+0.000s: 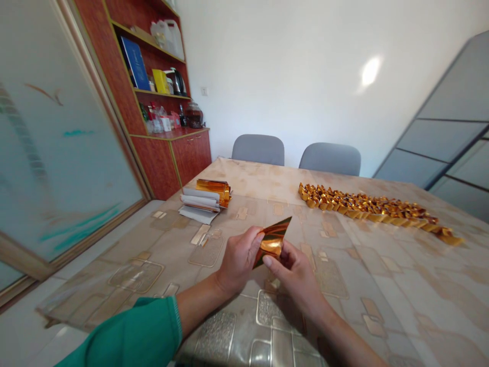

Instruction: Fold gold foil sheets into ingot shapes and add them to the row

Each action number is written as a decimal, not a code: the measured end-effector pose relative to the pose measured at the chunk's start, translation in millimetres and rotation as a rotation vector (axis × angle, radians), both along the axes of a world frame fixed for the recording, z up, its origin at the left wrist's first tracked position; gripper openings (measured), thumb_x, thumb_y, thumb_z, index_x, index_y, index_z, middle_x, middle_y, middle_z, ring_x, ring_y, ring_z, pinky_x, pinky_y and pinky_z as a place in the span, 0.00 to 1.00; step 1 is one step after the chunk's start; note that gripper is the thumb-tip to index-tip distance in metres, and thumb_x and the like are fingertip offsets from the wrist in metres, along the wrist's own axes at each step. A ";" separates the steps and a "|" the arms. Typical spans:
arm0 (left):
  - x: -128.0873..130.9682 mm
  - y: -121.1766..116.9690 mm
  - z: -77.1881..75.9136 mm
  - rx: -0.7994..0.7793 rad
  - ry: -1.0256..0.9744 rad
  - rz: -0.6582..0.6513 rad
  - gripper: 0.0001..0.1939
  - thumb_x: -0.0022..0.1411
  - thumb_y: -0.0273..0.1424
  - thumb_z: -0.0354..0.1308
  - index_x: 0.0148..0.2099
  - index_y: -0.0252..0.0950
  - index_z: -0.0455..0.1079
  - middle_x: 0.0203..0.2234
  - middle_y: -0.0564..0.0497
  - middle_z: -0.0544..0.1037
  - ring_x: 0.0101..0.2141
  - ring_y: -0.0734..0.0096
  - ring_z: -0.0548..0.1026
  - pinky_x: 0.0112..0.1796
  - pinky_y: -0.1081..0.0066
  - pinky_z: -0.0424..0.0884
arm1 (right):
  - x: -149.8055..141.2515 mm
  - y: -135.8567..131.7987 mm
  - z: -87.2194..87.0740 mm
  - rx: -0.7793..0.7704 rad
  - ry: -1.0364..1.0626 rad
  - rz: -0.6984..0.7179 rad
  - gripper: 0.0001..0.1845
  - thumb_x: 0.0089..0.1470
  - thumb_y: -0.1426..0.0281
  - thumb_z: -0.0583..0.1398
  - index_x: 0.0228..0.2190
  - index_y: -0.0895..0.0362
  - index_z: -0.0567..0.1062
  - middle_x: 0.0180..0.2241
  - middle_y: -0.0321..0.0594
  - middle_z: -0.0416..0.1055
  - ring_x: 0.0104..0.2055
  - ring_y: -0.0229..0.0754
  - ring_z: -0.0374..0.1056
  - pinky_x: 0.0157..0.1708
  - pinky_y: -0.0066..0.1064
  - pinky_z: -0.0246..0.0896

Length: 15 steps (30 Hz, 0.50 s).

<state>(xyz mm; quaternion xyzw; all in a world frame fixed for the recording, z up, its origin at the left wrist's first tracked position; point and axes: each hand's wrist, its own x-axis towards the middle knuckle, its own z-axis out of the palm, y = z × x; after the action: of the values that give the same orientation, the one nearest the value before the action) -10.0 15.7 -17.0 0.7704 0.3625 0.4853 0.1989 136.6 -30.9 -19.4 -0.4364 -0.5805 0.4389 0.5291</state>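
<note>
A shiny gold foil paper (272, 242), bent into a curve with a pointed upper corner, is held above the table between both hands. My left hand (241, 257) pinches its left side, thumb over the foil. On its right side, my right hand (293, 270) grips the lower edge between thumb and curled fingers. Beyond my left hand lies a stack of gold and white paper sheets (204, 199), some of them curled. At the right, long rows of folded gold foil pieces (362, 206) sit packed together on the table.
A patterned clear cover lies over the table (183, 275). Two grey chairs (257, 149) stand at its far side, before a white wall. Back left is a red-brown cabinet (191, 155) with bottles and a kettle; a frosted glass door (64, 153) is at the left.
</note>
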 end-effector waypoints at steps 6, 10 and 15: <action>-1.6 2.1 2.7 0.060 -0.030 -0.056 0.13 0.72 0.32 0.45 0.40 0.35 0.70 0.23 0.55 0.74 0.22 0.76 0.71 0.26 0.78 0.63 | 0.8 -2.6 -4.8 -0.009 0.080 0.039 0.14 0.58 0.57 0.62 0.31 0.55 0.76 0.27 0.36 0.70 0.31 0.40 0.64 0.33 0.30 0.59; 0.1 3.9 1.4 0.029 -0.020 -0.044 0.14 0.71 0.33 0.46 0.37 0.35 0.69 0.19 0.57 0.70 0.20 0.77 0.68 0.24 0.78 0.60 | 4.6 -4.8 -3.9 -0.052 0.014 -0.035 0.24 0.60 0.52 0.58 0.20 0.56 0.71 0.21 0.34 0.64 0.25 0.37 0.59 0.26 0.27 0.53; 1.8 1.8 2.7 -0.115 -0.025 -0.129 0.16 0.72 0.36 0.45 0.39 0.35 0.71 0.23 0.54 0.73 0.24 0.75 0.71 0.27 0.76 0.63 | 2.9 -3.3 -6.1 -0.056 0.088 0.074 0.14 0.53 0.58 0.66 0.35 0.55 0.79 0.32 0.38 0.76 0.34 0.42 0.69 0.36 0.31 0.62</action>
<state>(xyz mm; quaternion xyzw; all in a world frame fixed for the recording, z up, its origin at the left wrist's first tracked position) -8.2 17.4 -14.3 0.7733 0.3367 0.4596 0.2783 139.5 -34.3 -25.5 -0.4097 -0.5599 0.4930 0.5250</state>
